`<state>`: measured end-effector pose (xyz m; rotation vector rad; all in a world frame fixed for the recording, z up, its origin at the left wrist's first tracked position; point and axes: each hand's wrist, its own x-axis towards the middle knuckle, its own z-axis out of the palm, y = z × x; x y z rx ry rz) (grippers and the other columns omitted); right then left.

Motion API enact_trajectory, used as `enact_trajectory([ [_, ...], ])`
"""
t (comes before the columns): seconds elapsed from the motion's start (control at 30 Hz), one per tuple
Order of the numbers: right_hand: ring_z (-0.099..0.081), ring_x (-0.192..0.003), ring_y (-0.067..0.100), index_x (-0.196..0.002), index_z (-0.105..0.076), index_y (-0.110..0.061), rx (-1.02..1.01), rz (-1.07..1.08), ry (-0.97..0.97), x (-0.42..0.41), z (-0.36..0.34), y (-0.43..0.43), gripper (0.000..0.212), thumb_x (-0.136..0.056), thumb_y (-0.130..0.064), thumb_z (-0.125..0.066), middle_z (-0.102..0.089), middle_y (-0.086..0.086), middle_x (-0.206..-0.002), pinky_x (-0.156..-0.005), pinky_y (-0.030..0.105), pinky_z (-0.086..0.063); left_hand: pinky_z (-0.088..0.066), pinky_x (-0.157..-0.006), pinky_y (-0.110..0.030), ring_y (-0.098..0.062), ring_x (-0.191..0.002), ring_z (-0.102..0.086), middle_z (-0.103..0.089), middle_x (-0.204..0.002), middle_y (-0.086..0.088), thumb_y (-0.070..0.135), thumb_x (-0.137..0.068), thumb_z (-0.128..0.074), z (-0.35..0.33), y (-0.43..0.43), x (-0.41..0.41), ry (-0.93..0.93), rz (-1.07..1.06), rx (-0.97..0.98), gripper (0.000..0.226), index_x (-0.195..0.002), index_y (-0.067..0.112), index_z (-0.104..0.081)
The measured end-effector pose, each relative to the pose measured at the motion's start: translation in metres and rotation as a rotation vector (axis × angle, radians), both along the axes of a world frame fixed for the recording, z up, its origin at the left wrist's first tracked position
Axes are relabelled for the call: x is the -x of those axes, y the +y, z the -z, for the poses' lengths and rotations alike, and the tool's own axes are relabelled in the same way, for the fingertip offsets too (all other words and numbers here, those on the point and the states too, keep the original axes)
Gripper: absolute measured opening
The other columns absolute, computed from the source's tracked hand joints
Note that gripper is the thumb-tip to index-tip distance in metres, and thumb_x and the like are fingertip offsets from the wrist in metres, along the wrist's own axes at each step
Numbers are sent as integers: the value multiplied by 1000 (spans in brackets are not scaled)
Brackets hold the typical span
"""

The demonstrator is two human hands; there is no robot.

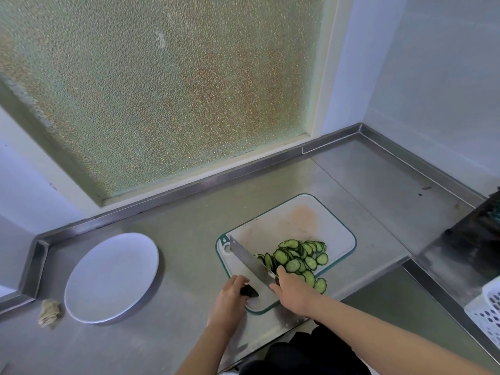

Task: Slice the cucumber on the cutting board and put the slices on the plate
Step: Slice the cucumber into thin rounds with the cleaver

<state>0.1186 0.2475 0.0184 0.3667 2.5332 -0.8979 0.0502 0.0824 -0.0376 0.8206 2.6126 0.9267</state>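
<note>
My left hand (230, 289) pinches the cucumber stub (249, 290); my right hand (290, 289) grips the knife (250, 259). The slices (299, 259) lie right of the blade; the plate (111, 277) sits well left.

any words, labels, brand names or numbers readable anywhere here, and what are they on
No readable text anywhere in the head view.
Cutting board: a small mark on the green corner by the hanging hole, too small to read.
Knife, plate, white basket: no print visible.

Bare forearms, no sleeves; dark clothing (305, 353) at torso.
</note>
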Motion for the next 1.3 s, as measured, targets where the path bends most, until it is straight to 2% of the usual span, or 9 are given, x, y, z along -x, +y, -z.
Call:
enact_trajectory([
  [0.1, -41, -62, 16, -96, -30, -14, -9, -7, 13, -3, -1, -1, 17, -100, -28, -37, -40, -4, -70, -54, 34, -30, -39, -79, -16, -18, -98, -56, -57, -106, -5, -4, -74, -59, 0, -3, -1, 8, 18, 9, 33, -105, 8, -57],
  [0.27, -39, -58, 11, -95, -30, -13, 31, -5, 20, -8, -7, -1, 18, -100, -29, -37, -41, -2, -70, -50, 26, -26, -38, -71, -16, -21, -90, -57, -59, -97, -6, 0, -74, -60, -4, -5, -1, -6, -17, 10, 23, -95, 9, -62],
  [0.57, -37, -58, 12, -91, -32, -15, 60, -19, 26, -17, -23, 0, 19, -100, -30, -39, -41, -1, -69, -51, 27, -25, -34, -71, -8, -18, -86, -58, -58, -89, -2, -3, -74, -63, -6, 6, -3, -36, -72, -42, 22, -93, 7, -67],
  [0.77, -38, -57, 10, -93, -30, -14, -6, -75, 9, -19, -25, -2, 18, -100, -28, -39, -39, -4, -69, -48, 23, -25, -36, -66, -17, -26, -82, -58, -59, -86, -7, -5, -70, -64, -1, 4, -1, -35, -124, -48, 16, -85, 1, -64],
  [0.87, -44, -65, 20, -94, -29, -13, -17, -80, -15, -20, -23, -3, 18, -100, -28, -38, -40, -3, -70, -49, 23, -26, -42, -65, -26, -29, -79, -59, -61, -85, -11, -8, -65, -65, 1, 3, 3, -42, -109, 2, 17, -80, 1, -65],
  [1.03, -47, -69, 22, -98, -31, -13, -50, -98, -47, -20, -24, -5, 15, -100, -27, -37, -53, 11, -89, -49, 25, -27, -50, -66, -34, -28, -75, -59, -61, -80, -8, -9, -62, -63, 1, 4, 4, -45, -81, 19, 18, -75, 3, -66],
  [1.13, -45, -59, 15, -119, -36, -5, -112, -127, -62, -17, -24, -12, 26, -101, -23, -35, -61, 21, -106, -45, 22, -24, -44, -62, -30, -26, -71, -58, -55, -74, -2, -12, -62, -59, -2, 5, 3, -43, -85, 9, 18, -72, 1, -66],
  [1.2, -57, -75, 26, -130, -31, 0, -157, -153, -63, -14, -21, -16, 35, -101, -20, -33, -59, 24, -114, -44, 21, -21, -44, -60, -31, -25, -68, -58, -54, -72, -1, -12, -59, -58, -3, 6, 4, -40, -83, -4, 18, -69, 2, -65],
  [1.3, -59, -97, 33, -136, -26, 3, -151, -150, -70, -7, -18, -20, 41, -101, -17, -33, -57, 25, -119, -45, 21, -21, -44, -59, -33, -23, -67, -56, -59, -74, -8, -10, -59, -57, 0, 6, 3, -35, -72, -6, 16, -66, 2, -63],
])
